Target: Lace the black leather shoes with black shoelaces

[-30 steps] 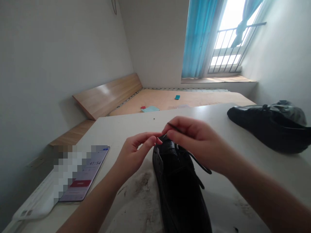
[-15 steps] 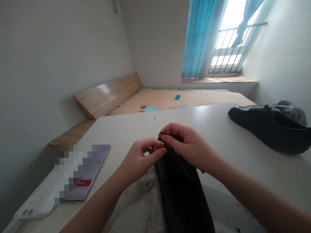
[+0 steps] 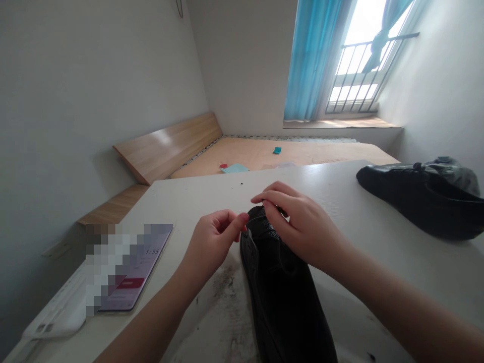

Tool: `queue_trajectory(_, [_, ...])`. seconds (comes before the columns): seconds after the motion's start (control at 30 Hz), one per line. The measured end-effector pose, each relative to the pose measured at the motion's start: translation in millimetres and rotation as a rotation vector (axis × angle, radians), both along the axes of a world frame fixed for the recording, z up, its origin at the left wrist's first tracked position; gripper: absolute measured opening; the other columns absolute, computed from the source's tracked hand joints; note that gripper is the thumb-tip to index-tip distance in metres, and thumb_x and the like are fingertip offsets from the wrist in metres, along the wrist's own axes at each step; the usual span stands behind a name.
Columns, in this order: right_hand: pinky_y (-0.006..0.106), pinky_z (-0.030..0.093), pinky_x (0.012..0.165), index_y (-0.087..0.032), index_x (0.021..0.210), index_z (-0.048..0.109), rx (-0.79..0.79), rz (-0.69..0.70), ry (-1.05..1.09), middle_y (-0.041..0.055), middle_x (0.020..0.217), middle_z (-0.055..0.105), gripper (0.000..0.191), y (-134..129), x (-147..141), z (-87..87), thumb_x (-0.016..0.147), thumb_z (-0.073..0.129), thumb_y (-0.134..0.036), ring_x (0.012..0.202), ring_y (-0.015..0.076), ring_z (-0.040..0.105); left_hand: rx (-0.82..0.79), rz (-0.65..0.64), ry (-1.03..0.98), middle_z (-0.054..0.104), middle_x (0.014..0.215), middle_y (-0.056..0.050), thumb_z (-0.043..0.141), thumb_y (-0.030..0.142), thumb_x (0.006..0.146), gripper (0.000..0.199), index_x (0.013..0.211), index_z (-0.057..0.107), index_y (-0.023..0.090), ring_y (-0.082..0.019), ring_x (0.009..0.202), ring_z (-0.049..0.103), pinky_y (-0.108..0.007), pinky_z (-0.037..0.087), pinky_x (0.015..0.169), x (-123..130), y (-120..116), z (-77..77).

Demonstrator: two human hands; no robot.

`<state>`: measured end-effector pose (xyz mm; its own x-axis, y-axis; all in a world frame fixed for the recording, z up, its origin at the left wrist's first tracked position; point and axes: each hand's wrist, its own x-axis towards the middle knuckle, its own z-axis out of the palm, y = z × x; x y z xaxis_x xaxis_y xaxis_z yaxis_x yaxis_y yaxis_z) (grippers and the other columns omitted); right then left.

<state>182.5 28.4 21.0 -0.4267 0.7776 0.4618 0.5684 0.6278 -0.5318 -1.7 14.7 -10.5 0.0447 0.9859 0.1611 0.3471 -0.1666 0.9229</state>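
A black lace-up shoe (image 3: 287,307) lies on the white table, its toe pointing away from me and its opening towards me. Beside the left edge of its lacing, my left hand (image 3: 217,237) is closed in a pinch. Whatever lies between that thumb and forefinger is too small to make out. Over the right side of the toe, my right hand (image 3: 302,219) grips a dark shoelace (image 3: 280,208) between thumb and fingers. A loop of lace hangs below this hand, over the shoe's opening.
Another black shoe (image 3: 416,196) sits at the table's right, with grey crumpled material behind it. On the left lie a phone (image 3: 145,269) and a white object (image 3: 56,317), partly pixelated. Beyond the white table (image 3: 189,201) is a bed (image 3: 313,151) with small items on it.
My hands have come apart: the left has drawn slightly left off the lacing, and the right has shifted right and lifted a little. More of the shoe's toe shows between them.
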Motion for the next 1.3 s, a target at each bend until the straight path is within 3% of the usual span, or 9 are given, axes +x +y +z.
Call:
queue_trajectory(0.07, [0.035, 0.046, 0.083, -0.021, 0.115, 0.069, 0.085, 0.053, -0.041, 0.0080, 0.126, 0.063, 0.033, -2.4, -0.6, -1.0, 0.097, 0.042, -0.020, 0.101, 0.0214, 0.064, -0.008, -0.015, -0.002, 0.051, 0.048, 0.002, 0.064, 0.060, 0.076, 0.046, 0.058, 0.059, 0.018, -0.011, 0.047, 0.041, -0.024, 0.030, 0.047, 0.8, -0.6, 0.4])
queue_trajectory(0.13, [0.035, 0.047, 0.086, -0.022, 0.119, 0.069, 0.065, 0.143, -0.064, 0.0062, 0.128, 0.064, 0.034, -3.4, -1.6, -2.3, 0.097, 0.043, -0.019, 0.106, 0.0213, 0.063, -0.006, -0.039, -0.037, 0.052, 0.048, 0.002, 0.066, 0.059, 0.075, 0.046, 0.055, 0.057, 0.018, -0.011, 0.049, 0.043, -0.024, 0.033, 0.049, 1.1, -0.5, 0.7])
queue_trajectory(0.2, [0.034, 0.048, 0.087, -0.024, 0.117, 0.070, 0.014, 0.203, -0.088, 0.0042, 0.119, 0.070, 0.033, -2.9, -2.4, -3.7, 0.098, 0.043, -0.018, 0.105, 0.0208, 0.064, 0.005, -0.053, -0.066, 0.053, 0.049, 0.002, 0.065, 0.056, 0.076, 0.045, 0.053, 0.056, 0.018, -0.012, 0.050, 0.044, -0.024, 0.035, 0.051, 1.0, -0.1, 0.8])
queue_trajectory(0.33, [0.032, 0.046, 0.073, -0.026, 0.111, 0.071, 0.016, 0.199, -0.253, 0.0034, 0.095, 0.075, 0.032, 0.0, -2.0, -5.2, 0.098, 0.043, -0.019, 0.084, 0.0203, 0.067, 0.006, -0.065, -0.060, 0.054, 0.050, 0.002, 0.066, 0.051, 0.077, 0.041, 0.054, 0.060, 0.018, -0.011, 0.050, 0.041, -0.024, 0.032, 0.051, -0.1, -0.3, 0.4])
queue_trajectory(0.53, [0.031, 0.041, 0.065, -0.022, 0.135, 0.057, 0.063, 0.188, -0.405, 0.0064, 0.100, 0.075, 0.042, 2.3, 0.5, -2.9, 0.096, 0.046, -0.013, 0.081, 0.0214, 0.068, 0.002, -0.127, -0.022, 0.062, 0.063, -0.001, 0.063, 0.046, 0.082, 0.033, 0.065, 0.066, 0.017, -0.014, 0.061, 0.051, -0.025, 0.039, 0.057, 0.2, -2.2, 2.3])
queue_trajectory(0.7, [0.032, 0.041, 0.070, -0.020, 0.107, 0.067, 0.053, 0.171, -0.414, 0.0065, 0.105, 0.073, 0.020, 2.0, 0.7, -1.3, 0.096, 0.050, -0.017, 0.089, 0.0226, 0.067, 0.057, -0.124, 0.019, 0.064, 0.067, -0.001, 0.057, 0.041, 0.088, 0.031, 0.070, 0.065, 0.017, -0.015, 0.065, 0.055, -0.025, 0.043, 0.060, 1.3, -2.8, 1.6])
queue_trajectory(0.87, [0.033, 0.038, 0.068, -0.017, 0.089, 0.062, 0.170, 0.127, -0.409, 0.0053, 0.088, 0.066, 0.015, 1.3, 0.5, -2.5, 0.097, 0.050, -0.016, 0.086, 0.0221, 0.059, 0.208, -0.057, 0.162, 0.066, 0.069, 0.000, 0.052, 0.038, 0.093, 0.031, 0.072, 0.064, 0.018, -0.014, 0.067, 0.058, -0.024, 0.041, 0.059, -0.4, -6.1, 0.0])
queue_trajectory(1.03, [0.031, 0.038, 0.070, -0.016, 0.084, 0.060, 0.148, 0.166, -0.343, 0.0043, 0.087, 0.060, 0.021, 3.6, 2.4, -1.4, 0.100, 0.047, -0.023, 0.085, 0.0195, 0.055, 0.436, 0.013, 0.329, 0.067, 0.071, 0.003, 0.060, 0.032, 0.091, 0.019, 0.078, 0.067, 0.020, -0.011, 0.063, 0.054, -0.022, 0.041, 0.057, -4.6, -7.5, 0.1])
queue_trajectory(1.3, [0.029, 0.035, 0.070, -0.017, 0.079, 0.054, 0.055, 0.237, -0.256, 0.0018, 0.081, 0.055, 0.023, 5.8, 3.8, 0.7, 0.100, 0.047, -0.024, 0.078, 0.0156, 0.050, 0.522, -0.002, 0.262, 0.068, 0.072, 0.004, 0.065, 0.026, 0.089, 0.011, 0.079, 0.067, 0.021, -0.010, 0.066, 0.058, -0.021, 0.044, 0.062, -5.1, -8.4, 1.9])
